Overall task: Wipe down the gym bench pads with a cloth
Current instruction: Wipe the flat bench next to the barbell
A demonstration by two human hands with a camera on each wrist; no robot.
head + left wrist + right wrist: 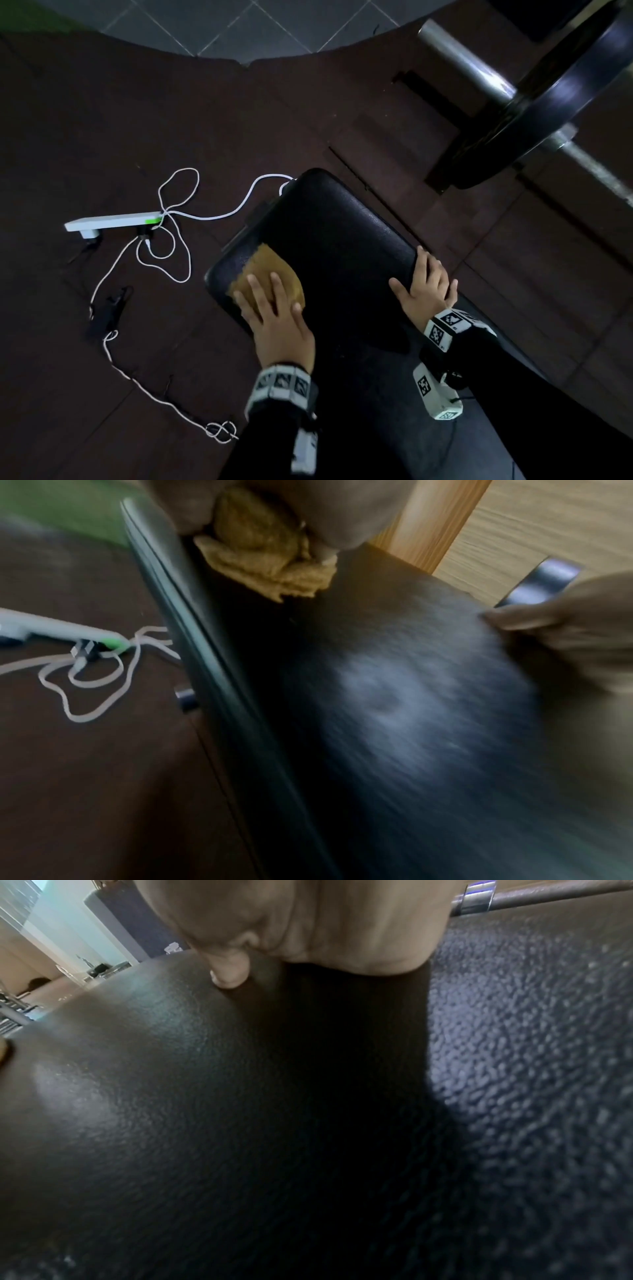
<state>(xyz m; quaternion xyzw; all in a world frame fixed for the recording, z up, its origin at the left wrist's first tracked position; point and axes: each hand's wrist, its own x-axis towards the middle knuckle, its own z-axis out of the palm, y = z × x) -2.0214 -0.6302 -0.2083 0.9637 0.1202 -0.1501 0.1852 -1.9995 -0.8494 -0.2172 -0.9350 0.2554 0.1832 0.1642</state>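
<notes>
Bench pad [337, 222]: black textured vinyl, rounded corners, flat, running diagonally from near lower right to far upper left in head view; faint sheen on surface in left wrist view. Cloth [270, 270]: mustard-yellow, terry-like, bunched into loose wad, lying on pad's left portion close to left edge, about mid-length. Cloth partly covered from above, far part exposed; folds and frayed-looking edge visible in left wrist view [270, 569]. Pad grain sharp in right wrist view [514, 1069].

Left hand [274, 322]: my fingers [257, 291] lie flat, spread, palm down, pressing.
Right hand [426, 289]: my fingers curl over an edge, thumb spread.
</notes>
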